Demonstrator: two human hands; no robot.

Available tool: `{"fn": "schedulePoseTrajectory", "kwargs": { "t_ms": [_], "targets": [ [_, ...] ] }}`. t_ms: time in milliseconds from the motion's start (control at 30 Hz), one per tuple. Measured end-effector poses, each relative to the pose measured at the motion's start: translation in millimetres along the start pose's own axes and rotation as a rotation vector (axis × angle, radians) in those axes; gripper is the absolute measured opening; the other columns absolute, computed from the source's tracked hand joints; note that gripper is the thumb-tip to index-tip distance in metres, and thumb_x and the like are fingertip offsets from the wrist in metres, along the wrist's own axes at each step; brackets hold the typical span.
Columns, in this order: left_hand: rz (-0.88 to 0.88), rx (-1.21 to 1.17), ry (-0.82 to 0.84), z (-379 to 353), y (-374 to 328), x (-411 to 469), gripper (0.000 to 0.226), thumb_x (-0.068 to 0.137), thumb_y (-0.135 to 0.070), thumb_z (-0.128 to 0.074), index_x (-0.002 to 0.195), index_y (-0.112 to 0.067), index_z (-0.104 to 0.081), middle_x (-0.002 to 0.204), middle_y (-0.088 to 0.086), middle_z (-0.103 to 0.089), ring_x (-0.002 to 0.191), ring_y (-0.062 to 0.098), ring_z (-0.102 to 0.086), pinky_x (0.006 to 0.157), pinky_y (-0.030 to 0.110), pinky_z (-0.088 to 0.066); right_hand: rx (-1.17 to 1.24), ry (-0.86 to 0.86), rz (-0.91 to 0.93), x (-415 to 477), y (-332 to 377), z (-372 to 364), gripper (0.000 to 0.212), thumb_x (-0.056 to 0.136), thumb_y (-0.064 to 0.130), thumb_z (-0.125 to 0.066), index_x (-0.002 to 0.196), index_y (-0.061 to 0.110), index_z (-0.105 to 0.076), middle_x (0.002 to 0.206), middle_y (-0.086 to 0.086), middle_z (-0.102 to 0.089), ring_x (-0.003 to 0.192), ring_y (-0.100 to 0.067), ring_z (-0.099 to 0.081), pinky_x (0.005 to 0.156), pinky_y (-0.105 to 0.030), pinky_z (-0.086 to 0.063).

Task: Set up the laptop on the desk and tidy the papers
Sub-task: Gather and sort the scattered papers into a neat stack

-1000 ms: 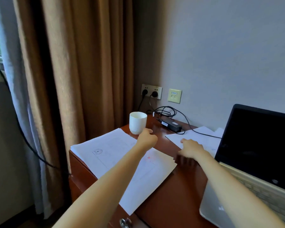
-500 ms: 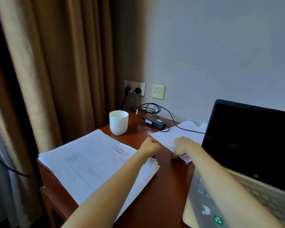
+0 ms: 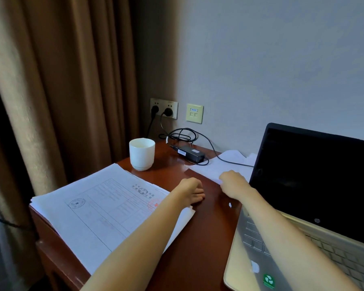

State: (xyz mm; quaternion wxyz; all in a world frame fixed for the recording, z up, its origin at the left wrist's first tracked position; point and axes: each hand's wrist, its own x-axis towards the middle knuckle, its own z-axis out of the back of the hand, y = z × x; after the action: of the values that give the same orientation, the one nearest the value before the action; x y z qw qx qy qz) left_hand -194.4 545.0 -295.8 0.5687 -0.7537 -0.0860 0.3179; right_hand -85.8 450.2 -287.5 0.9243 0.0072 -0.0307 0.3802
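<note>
Laptop (image 3: 315, 181) open on desk (image 3: 198, 238); white cup (image 3: 141, 154) (contents unclear) beside papers (image 3: 105, 206).

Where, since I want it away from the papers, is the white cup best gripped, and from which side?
Wrap fingers round the straight side wall of the white ceramic cup, below the rim, coming from its near right over brown wooden desk. It stands upright, no handle shows, and the printed paper stack lies front-left.
</note>
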Motion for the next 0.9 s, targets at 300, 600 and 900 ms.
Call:
{"fn": "schedulePoseTrajectory", "kwargs": {
  "t_ms": [300,600,900],
  "targets": [
    [0.031,-0.149,0.116,-13.5,-5.6,0.6,0.066,0.096,-0.039,-0.044,0.147,-0.005,-0.019,0.140,0.026,-0.040,0.125,0.040,-0.046,0.101,0.044,-0.039,0.538,-0.092,-0.060,-2.4,4.2,15.4,0.041,0.085,0.011,-0.053,0.052,0.014,-0.028,0.056,-0.002,-0.031,0.056,-0.017,-0.030,0.049,-0.027,-0.018],
    [-0.060,-0.140,0.137,-3.3,-21.1,-10.0,0.040,0.092,-0.042,-0.047,0.120,-0.013,-0.052,0.127,0.014,-0.052,0.119,0.030,-0.049,0.101,0.045,-0.042,1.042,0.043,0.029,-20.6,34.8,39.2,0.026,0.088,0.020,-0.056,0.062,0.018,-0.056,0.066,0.001,-0.046,0.066,-0.013,-0.045,0.059,-0.021,-0.034],
    [-0.155,0.072,-0.151,28.1,-28.5,-32.2,0.047,0.086,-0.009,-0.057,0.129,-0.004,-0.041,0.108,0.014,-0.053,0.094,0.029,-0.056,0.067,0.036,-0.053,1.440,0.176,-0.089,-33.8,41.5,45.2,0.035,0.092,0.011,-0.032,0.100,0.005,-0.065,0.085,-0.010,-0.070,0.051,-0.018,-0.067,0.052,-0.027,-0.055]
  ]
}}
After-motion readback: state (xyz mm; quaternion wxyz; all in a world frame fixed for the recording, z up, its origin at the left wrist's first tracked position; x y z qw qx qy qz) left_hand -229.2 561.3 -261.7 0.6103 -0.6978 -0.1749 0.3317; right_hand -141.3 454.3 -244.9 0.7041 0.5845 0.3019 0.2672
